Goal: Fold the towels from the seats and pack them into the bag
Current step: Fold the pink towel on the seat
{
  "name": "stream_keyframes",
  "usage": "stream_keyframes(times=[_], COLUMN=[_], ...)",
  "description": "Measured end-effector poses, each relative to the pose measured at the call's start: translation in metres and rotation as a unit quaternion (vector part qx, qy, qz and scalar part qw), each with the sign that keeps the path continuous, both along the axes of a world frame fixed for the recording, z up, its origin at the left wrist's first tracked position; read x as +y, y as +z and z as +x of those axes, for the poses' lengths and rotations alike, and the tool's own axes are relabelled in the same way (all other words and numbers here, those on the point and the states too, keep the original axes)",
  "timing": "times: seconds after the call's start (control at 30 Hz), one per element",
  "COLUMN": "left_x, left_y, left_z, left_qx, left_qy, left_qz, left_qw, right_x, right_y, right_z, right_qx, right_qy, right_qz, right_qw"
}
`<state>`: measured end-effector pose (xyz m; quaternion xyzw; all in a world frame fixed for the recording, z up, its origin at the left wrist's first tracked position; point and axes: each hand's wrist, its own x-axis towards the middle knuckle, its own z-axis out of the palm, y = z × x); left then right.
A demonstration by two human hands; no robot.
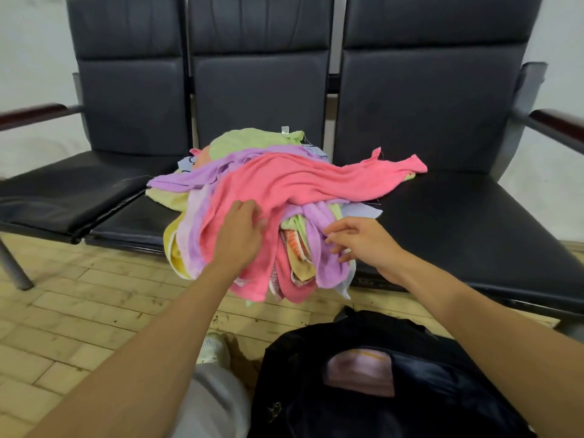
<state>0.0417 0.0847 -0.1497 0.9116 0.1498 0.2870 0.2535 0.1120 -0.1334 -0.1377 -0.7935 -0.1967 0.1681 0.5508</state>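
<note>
A heap of towels lies on the middle black seat [132,222] and hangs over its front edge. On top is a long pink towel [303,181], with purple towels [322,248], a green towel [249,140] and yellow ones beneath. My left hand [238,235] grips a fold of the pink towel. My right hand [357,241] hovers at the purple towel's hanging end, fingers loosely spread and touching it. A black bag [392,387] stands open on the floor in front, with a folded pale pink towel [360,373] inside.
Three joined black padded seats with backrests stand against a white wall, with wooden armrests [34,113] at both ends. The right seat [467,222] holds only the pink towel's tip. The floor is yellowish tile. My leg and shoe [215,346] are left of the bag.
</note>
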Motion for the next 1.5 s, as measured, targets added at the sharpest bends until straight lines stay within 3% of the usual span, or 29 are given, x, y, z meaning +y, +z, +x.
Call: stream_keyframes(times=[0.1,0.27,0.4,0.6,0.73,0.83,0.97,1.17,1.33,1.5], left_x=[-0.031,-0.081,-0.119,-0.158,-0.176,-0.182,-0.188,-0.202,-0.219,-0.233], left_y=[0.023,0.029,0.021,0.006,-0.001,-0.005,-0.016,-0.03,-0.044,-0.046], left_z=[-0.006,-0.006,-0.004,0.006,0.009,0.013,0.018,0.023,0.025,0.033], left_qx=[-0.054,-0.02,0.061,0.132,0.126,0.116,0.163,0.164,0.112,0.127], left_qy=[-0.085,-0.212,-0.313,-0.366,-0.36,-0.321,-0.271,-0.194,-0.151,-0.123], left_qz=[-0.161,-0.316,-0.332,-0.306,-0.262,-0.241,-0.217,-0.299,-0.463,-0.579], left_qw=[0.982,0.925,0.887,0.869,0.887,0.909,0.924,0.92,0.866,0.796], right_x=[-0.007,-0.013,-0.027,-0.084,-0.139,-0.168,-0.184,-0.195,-0.199,-0.199], right_y=[0.012,0.02,0.018,0.015,0.01,0.003,-0.001,-0.009,-0.017,-0.027], right_z=[-0.006,-0.005,0.003,0.014,0.013,0.011,0.011,-0.004,-0.017,-0.019], right_qx=[0.048,0.202,0.246,0.19,0.14,0.155,0.149,0.153,0.177,0.155], right_qy=[0.009,-0.029,-0.102,-0.122,-0.113,-0.143,-0.129,-0.136,-0.069,-0.07], right_qz=[0.02,0.162,0.231,0.201,0.13,0.133,0.101,0.038,-0.032,-0.062], right_qw=[0.999,0.965,0.936,0.953,0.975,0.968,0.975,0.978,0.981,0.984])
